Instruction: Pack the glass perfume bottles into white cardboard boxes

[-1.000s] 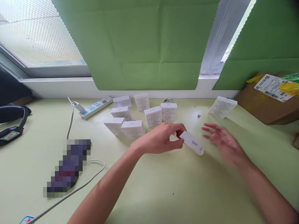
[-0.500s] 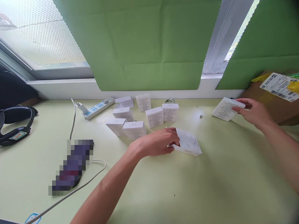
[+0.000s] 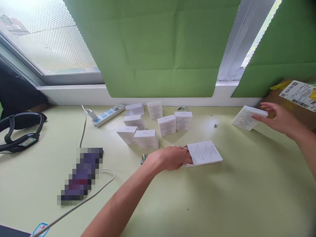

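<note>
My left hand point(image 3: 174, 158) is closed at the near-left end of a printed white box point(image 3: 206, 152) lying flat on the table. Its fingertips disappear into that end, so their exact hold is hidden. My right hand point(image 3: 281, 119) is open at the right side of another white box point(image 3: 248, 118), which stands on the table. The right thumb overlaps this box's edge, while the index finger is lifted away from it. Beyond my left wrist stand several similar white boxes point(image 3: 146, 140) in a loose group.
A power strip point(image 3: 108, 116) with a white plug lies at the back left. A headset point(image 3: 22, 131) and a blurred dark object point(image 3: 82, 174) with a white cable point(image 3: 81, 202) are at left. A cardboard box point(image 3: 291, 108) stands at the far right. Small metal bits point(image 3: 216, 125) lie mid-table.
My right fingers have spread off the standing box. The box at my left hand has come down flat from a tilt. The whole view has shifted slightly.
</note>
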### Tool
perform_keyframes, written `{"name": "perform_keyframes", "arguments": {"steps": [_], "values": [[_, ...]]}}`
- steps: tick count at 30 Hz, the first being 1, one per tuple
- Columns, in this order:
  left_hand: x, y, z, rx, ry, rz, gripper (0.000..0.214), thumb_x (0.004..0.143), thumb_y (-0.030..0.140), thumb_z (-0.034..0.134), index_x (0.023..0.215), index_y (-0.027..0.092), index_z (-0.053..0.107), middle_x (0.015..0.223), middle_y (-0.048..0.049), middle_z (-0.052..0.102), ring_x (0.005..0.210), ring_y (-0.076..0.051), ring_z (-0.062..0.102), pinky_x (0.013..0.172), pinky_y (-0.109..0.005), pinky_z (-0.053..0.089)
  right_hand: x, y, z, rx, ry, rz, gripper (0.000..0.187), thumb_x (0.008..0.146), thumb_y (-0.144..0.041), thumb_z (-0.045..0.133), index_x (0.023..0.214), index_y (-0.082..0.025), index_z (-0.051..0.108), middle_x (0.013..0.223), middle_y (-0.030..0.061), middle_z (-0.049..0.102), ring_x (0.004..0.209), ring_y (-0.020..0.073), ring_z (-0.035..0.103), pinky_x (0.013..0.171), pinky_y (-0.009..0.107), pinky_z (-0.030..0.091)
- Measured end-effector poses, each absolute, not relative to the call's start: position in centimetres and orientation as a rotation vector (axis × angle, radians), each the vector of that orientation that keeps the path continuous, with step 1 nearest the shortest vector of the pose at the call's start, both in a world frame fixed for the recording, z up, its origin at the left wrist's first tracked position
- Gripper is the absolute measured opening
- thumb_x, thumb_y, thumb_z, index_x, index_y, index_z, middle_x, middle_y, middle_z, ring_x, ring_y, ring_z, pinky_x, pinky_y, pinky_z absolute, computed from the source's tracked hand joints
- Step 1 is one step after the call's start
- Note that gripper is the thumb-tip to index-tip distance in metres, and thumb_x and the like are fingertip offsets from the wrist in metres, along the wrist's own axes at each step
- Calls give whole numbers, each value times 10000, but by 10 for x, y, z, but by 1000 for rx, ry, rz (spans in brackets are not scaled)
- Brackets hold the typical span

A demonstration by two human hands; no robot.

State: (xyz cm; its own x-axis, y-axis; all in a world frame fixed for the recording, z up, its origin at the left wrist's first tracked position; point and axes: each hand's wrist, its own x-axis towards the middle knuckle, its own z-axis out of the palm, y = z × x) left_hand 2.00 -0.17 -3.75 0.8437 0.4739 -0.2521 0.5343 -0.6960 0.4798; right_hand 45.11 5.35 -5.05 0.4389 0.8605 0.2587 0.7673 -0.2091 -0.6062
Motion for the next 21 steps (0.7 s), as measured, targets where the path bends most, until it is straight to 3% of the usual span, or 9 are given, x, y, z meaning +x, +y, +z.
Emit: {"name": "perform_keyframes", "arguments": {"steps": [3,4,6,8,10,13,17,21], "values": [[13,-13,-13,2464,835,-124,306,871,112,574,1102,272,695,1245,-40,697,1139,-247,660,894,-353,523,404,23,-41,-1879,-1494,59,602,802,-533,721,1337,-295,582,1429,107,557,1286,292,520,999,432,413],[8,-17,1,2465,850,-16,279,910,167,563,1142,269,680,1253,-43,692,1134,-236,659,906,-350,518,384,10,-42,-1811,-1618,162,573,808,-541,717,1326,-335,581,1440,75,551,1306,298,512,1050,440,401],[-6,-17,31,2456,905,237,289,977,266,514,1243,280,626,1241,-28,693,1085,-200,668,895,-333,520,346,-14,-51,-1659,-1952,484,705,779,-540,750,1420,-413,485,1554,28,433,1409,335,404,1161,490,323],[-25,-3,57,2440,1150,596,247,966,283,539,1191,270,639,1111,-13,722,1010,-189,674,862,-333,523,319,-31,-66,-1542,-2078,754,856,734,-527,790,1485,-492,380,1614,-21,337,1448,381,340,1172,576,305],[-46,28,72,2327,1456,1096,185,925,227,576,1095,235,647,1031,-20,705,958,-184,663,858,-341,519,305,-38,-83,-1500,-2120,885,892,749,-519,777,1512,-518,315,1631,-39,294,1468,394,297,1167,621,298],[-75,92,66,1869,1925,1660,166,937,178,510,1088,176,581,1073,-63,658,962,-176,631,876,-352,496,300,-36,-103,-1507,-2159,886,857,786,-532,732,1525,-480,302,1597,15,328,1448,401,321,1154,632,315],[-104,164,37,1560,2247,1500,314,883,169,549,1193,202,511,1218,-93,586,1182,-248,542,979,-426,432,294,-38,-113,-1592,-2125,900,864,801,-581,696,1531,-455,252,1506,73,372,1348,390,436,1097,602,407],[-132,203,21,1591,2407,1076,570,810,220,618,1349,157,446,1404,-156,470,1334,-311,417,1032,-484,349,282,-51,-114,-1641,-1952,836,881,805,-608,682,1530,-422,217,1492,88,343,1381,375,390,1139,580,366]]}}
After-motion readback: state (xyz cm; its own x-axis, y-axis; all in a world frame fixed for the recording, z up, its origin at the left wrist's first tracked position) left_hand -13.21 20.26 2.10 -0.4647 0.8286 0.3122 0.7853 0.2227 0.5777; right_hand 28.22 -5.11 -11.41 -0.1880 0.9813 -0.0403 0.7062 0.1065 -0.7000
